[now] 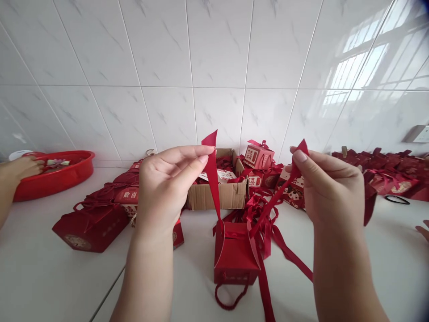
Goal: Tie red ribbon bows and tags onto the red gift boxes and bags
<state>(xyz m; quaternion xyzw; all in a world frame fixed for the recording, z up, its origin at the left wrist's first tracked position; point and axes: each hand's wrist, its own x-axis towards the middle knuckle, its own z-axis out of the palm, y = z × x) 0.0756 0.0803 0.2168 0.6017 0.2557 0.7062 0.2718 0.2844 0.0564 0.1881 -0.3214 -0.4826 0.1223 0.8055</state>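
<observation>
A small red gift box stands on the white table in front of me, its top folded together and a cord handle hanging toward me. From its top a red ribbon rises in two ends, spread into a V. My left hand pinches one end between thumb and fingers, above and left of the box. The other end is pinched in my right hand, above and right. Behind the box lies a tangled heap of loose red ribbons, with strands trailing toward me.
A cardboard carton holding red items stands behind. Finished-looking red boxes line the left; more boxes crowd the right. Another person's hand reaches into a red basin. Another hand shows at the right edge.
</observation>
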